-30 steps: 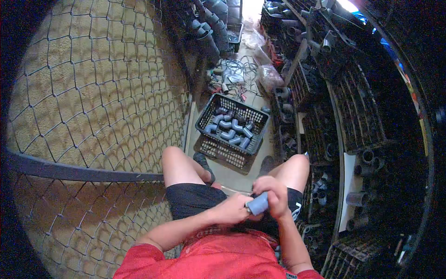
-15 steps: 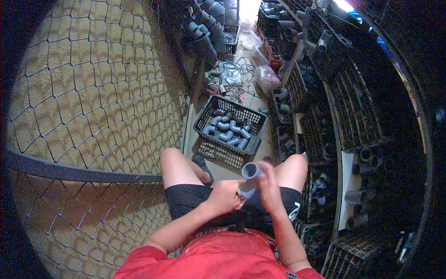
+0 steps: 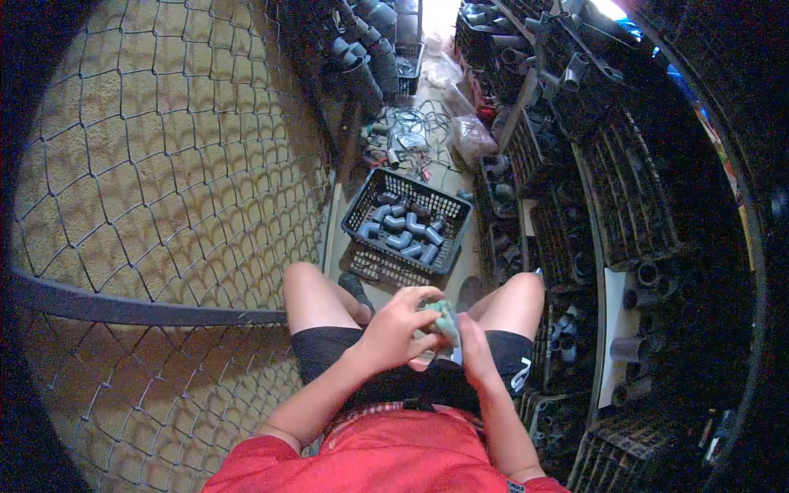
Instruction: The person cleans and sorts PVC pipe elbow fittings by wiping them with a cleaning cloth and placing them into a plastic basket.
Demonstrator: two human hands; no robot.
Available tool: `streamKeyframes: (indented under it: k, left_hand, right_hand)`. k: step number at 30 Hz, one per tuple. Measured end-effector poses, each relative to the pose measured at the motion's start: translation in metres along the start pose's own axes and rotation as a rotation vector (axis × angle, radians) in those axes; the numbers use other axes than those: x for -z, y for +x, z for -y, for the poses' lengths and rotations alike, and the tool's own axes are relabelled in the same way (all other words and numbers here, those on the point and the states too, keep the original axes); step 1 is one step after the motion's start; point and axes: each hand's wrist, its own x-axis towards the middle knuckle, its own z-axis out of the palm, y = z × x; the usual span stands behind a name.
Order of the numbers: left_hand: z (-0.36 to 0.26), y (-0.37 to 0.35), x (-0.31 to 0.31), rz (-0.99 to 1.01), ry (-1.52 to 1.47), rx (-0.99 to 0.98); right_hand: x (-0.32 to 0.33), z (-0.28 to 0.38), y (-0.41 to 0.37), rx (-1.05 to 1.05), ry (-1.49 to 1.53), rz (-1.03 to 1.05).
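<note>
— Where are the person's hands?
— Together over the lap, between the bare knees. The left hand curls its fingers over the top of a grey fitting; the right hand presses against it from below and from the right side. Both are clamped on that one piece.
— What shape is the fitting?
— Hard to tell; the fingers hide most of it.
— What lies near?
— Just past the knees a black crate stands on the floor, with grey elbows inside. It sits on a second crate of the same kind.
— And to the sides?
— A fence of wire mesh runs along the person's left. On the right, dark shelves carry more pipe parts. Cables lie on the floor farther off.
</note>
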Motion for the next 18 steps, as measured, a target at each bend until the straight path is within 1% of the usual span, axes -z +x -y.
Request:
streamKeyframes:
  k: [1, 2, 3, 5, 6, 7, 9, 10, 12, 13, 14, 15, 16, 17, 18]
  left_hand:
    - [0.003, -0.002, -0.002, 0.036, -0.007, -0.008]
    - [0.004, -0.003, -0.005, 0.099, -0.081, -0.009]
    - [0.002, -0.005, -0.008, 0.170, -0.171, -0.009]
    - [0.006, -0.007, -0.015, 0.274, -0.320, -0.007]
    - [0.008, -0.007, -0.016, 0.276, -0.321, -0.009]
    - [0.009, -0.007, -0.015, 0.261, -0.329, -0.021]
    - [0.008, -0.008, -0.015, 0.243, -0.333, -0.032]
    - [0.006, -0.007, -0.015, 0.234, -0.326, -0.013]
    - [0.002, -0.006, -0.017, 0.223, -0.315, 0.005]
    - [0.000, -0.007, -0.019, 0.112, -0.234, -0.009]
    - [-0.002, -0.007, -0.022, 0.002, -0.153, -0.024]
    - [-0.003, -0.007, -0.024, 0.002, -0.154, -0.026]
    - [-0.004, -0.007, -0.025, -0.123, -0.103, -0.027]
    - [-0.006, -0.005, -0.026, -0.248, -0.052, -0.026]
    - [-0.011, -0.004, -0.026, -0.302, -0.053, 0.001]
  right_hand:
    - [-0.002, 0.004, -0.004, 0.038, -0.075, -0.019]
    - [-0.003, 0.006, -0.007, 0.077, -0.150, -0.037]
    - [0.001, 0.001, -0.006, 0.074, -0.149, -0.037]
    - [0.002, 0.007, -0.004, 0.189, -0.610, 0.071]
    - [0.002, 0.012, -0.010, 0.201, -0.629, 0.018]
    - [0.003, 0.014, -0.009, 0.203, -0.629, 0.014]
    - [0.005, 0.017, -0.008, 0.200, -0.737, 0.058]
    - [0.006, 0.010, -0.006, 0.204, -0.736, 0.061]
    - [0.010, -0.011, 0.000, 0.259, -0.542, -0.017]
    - [0.009, -0.013, 0.000, 0.259, -0.541, -0.016]
    - [0.006, -0.016, -0.001, 0.250, -0.337, -0.019]
    - [0.003, -0.018, -0.001, 0.241, -0.133, -0.023]
    - [-0.003, -0.016, -0.001, 0.243, -0.135, -0.024]
    - [-0.012, -0.012, -0.004, 0.169, -0.024, -0.084]
    - [-0.016, -0.010, -0.005, 0.095, 0.088, -0.144]
